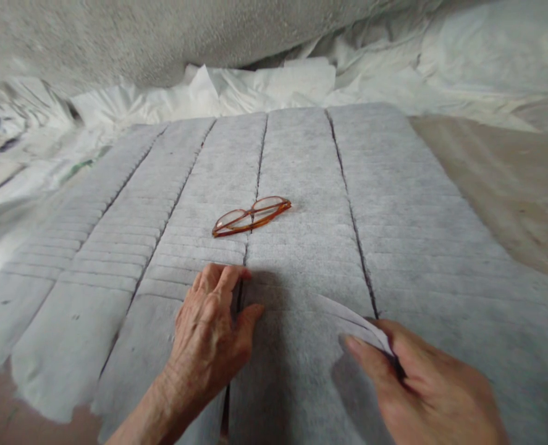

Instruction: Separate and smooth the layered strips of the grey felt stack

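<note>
Right hand [434,386] pinched the top felt sheet [301,346] at its 3 o'clock edge, left hand [211,337] pressed flat and spread at 9; sheet looked light, floppy, easily torn, so grip edges.

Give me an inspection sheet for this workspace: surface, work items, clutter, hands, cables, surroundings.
Surface: brown floor, mostly covered by the work items.
Work items: grey felt sheets laid overlapping in long side-by-side rows with dark gaps between; top sheet of the middle row has its right edge lifted.
Clutter: brown-framed glasses lying folded on the felt, across a gap.
Hands: left hand flat, palm down, beside a gap; right hand pinching the lifted edge of the top sheet.
Cables: nothing seen.
Surroundings: crumpled white fabric piled behind the rows; a large grey felt mass above it.
</note>
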Demonstrator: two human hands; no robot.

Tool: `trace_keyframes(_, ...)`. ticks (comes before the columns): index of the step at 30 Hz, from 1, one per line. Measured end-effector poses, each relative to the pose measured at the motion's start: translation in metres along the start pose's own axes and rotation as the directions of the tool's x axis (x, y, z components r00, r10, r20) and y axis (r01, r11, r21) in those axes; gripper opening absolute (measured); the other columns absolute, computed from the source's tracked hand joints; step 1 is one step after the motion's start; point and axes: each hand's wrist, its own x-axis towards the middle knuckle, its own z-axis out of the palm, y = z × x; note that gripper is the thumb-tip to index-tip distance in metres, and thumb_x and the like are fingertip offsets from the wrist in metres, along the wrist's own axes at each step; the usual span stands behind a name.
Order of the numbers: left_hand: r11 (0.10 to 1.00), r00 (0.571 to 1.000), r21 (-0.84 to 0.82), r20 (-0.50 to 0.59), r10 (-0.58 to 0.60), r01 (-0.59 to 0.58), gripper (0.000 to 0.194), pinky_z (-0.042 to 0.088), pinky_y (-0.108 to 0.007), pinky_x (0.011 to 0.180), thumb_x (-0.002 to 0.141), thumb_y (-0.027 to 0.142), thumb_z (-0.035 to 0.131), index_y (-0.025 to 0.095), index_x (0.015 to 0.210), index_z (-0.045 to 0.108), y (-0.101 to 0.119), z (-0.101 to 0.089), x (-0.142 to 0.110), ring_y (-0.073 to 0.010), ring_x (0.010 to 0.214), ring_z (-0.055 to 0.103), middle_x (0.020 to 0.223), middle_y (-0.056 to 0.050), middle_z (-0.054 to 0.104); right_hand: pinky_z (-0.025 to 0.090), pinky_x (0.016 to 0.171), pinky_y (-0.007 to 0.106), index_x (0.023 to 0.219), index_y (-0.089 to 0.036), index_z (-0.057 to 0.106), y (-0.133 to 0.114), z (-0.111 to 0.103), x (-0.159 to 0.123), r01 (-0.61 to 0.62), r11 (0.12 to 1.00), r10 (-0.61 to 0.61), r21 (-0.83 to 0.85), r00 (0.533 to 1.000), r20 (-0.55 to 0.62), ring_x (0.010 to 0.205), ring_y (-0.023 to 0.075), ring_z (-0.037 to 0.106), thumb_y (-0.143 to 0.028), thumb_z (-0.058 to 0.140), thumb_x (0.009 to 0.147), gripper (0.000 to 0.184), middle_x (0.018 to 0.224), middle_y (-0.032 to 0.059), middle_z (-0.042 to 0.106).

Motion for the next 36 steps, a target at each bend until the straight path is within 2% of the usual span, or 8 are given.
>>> trace_keyframes(6,1.000,1.000,-0.011,0.023,-0.017,0.017,0.008,0.042,-0.037,0.069,0.074,0.025,0.056,0.020,0.079,0.052,0.002,-0.001,0.003,-0.0188,0.079,0.048,0.085,-0.003,0.051,0.039,0.039,0.025,0.079,-0.026,0.061,0.000,0.003,0.005,0.047,0.998,-0.046,-0.039,0.999,0.008,0.044,0.0151,0.056,-0.037,0.045,0.088,0.021,0.058,-0.0027,0.062)
trace_keyframes(10,1.000,0.999,-0.020,0.046,0.017,-0.016,0.007,0.040,-0.037,0.071,0.078,0.027,0.053,0.020,0.075,0.054,-0.001,-0.001,0.002,-0.0180,0.078,0.047,0.084,-0.002,0.051,0.031,0.035,0.026,0.070,-0.023,0.056,-0.003,0.003,0.002,0.073,0.980,-0.088,-0.184,0.993,-0.072,0.033,0.0126,0.044,-0.042,0.041,0.089,0.031,0.054,-0.0013,0.058)
trace_keyframes(12,0.999,0.999,-0.050,0.036,0.024,-0.023,0.011,0.040,-0.037,0.074,0.081,0.027,0.049,0.020,0.074,0.054,-0.004,0.000,0.001,-0.0178,0.079,0.047,0.087,-0.003,0.052,0.030,0.034,0.026,0.065,-0.022,0.051,-0.003,0.002,-0.001,0.041,0.972,-0.067,-0.230,0.992,-0.105,0.031,0.0110,0.041,-0.045,0.040,0.089,0.035,0.054,-0.0009,0.057)
trace_keyframes(16,0.996,0.999,-0.083,0.045,-0.005,0.009,0.017,0.040,-0.036,0.076,0.082,0.030,0.046,0.020,0.072,0.054,-0.008,0.001,0.000,-0.0178,0.082,0.047,0.091,-0.003,0.051,0.033,0.038,0.024,0.059,-0.022,0.044,-0.002,0.002,-0.003,0.014,0.968,-0.041,-0.250,0.994,-0.103,0.041,0.0133,0.051,-0.041,0.040,0.090,0.036,0.050,-0.0017,0.053)
trace_keyframes(23,0.999,0.998,-0.031,0.059,-0.017,0.019,0.020,0.039,-0.038,0.075,0.082,0.031,0.044,0.019,0.068,0.052,-0.006,0.003,0.003,-0.0191,0.084,0.047,0.091,-0.003,0.050,0.030,0.040,0.026,0.058,-0.022,0.041,-0.007,0.005,0.000,-0.023,0.945,-0.011,-0.328,0.995,-0.102,0.035,0.0122,0.043,-0.037,0.036,0.090,0.036,0.046,-0.0026,0.048)
trace_keyframes(30,0.999,1.000,0.042,0.021,0.008,-0.009,0.022,0.039,-0.039,0.080,0.085,0.030,0.041,0.020,0.068,0.050,-0.007,0.007,0.002,-0.0202,0.086,0.047,0.091,-0.004,0.051,0.028,0.037,0.024,0.058,-0.022,0.042,-0.001,0.010,0.002,0.077,0.898,-0.158,-0.433,0.975,-0.156,0.034,0.0128,0.044,-0.039,0.035,0.091,0.038,0.042,-0.0034,0.044)
trace_keyframes(36,0.985,0.996,0.154,-0.044,0.082,-0.074,0.021,0.041,-0.039,0.076,0.086,0.027,0.039,0.018,0.072,0.051,-0.004,0.011,0.000,-0.0223,0.087,0.049,0.092,-0.007,0.052,0.026,0.037,0.024,0.059,-0.021,0.044,-0.005,0.011,0.003,0.056,0.807,-0.186,-0.587,0.969,-0.164,0.035,0.0162,0.047,-0.036,0.033,0.091,0.037,0.042,-0.0001,0.045)
